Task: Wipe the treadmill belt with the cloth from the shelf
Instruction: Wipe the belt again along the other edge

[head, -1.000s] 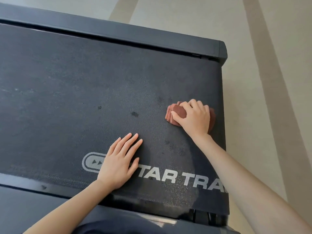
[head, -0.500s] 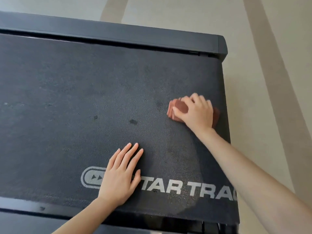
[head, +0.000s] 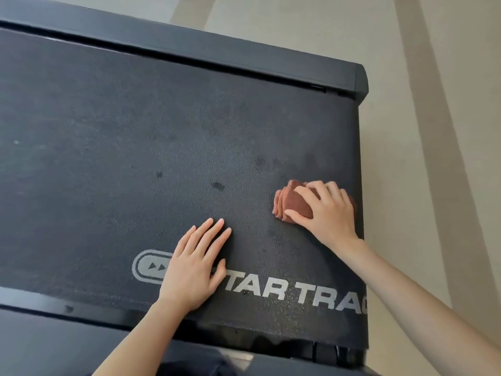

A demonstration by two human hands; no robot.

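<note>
The dark grey treadmill belt [head: 135,131] fills most of the view, with white STAR TRAC lettering near its lower edge and a few dark spots in the middle. A folded reddish-brown cloth [head: 288,202] lies on the belt close to its right edge. My right hand [head: 325,210] grips the cloth, fingers curled over it and thumb at its near side, pressing it onto the belt. My left hand [head: 193,264] rests flat on the belt over the logo, fingers straight and spread, holding nothing.
A black side rail [head: 217,52] runs along the belt's far edge and ends in a rounded corner [head: 360,80]. Another black rail [head: 54,316] borders the near edge. Beige floor [head: 433,158] with darker stripes lies to the right.
The right hand with the cloth has shifted slightly toward me along the belt near its right edge. My left hand stays flat on the logo. The view has tilted a little.
</note>
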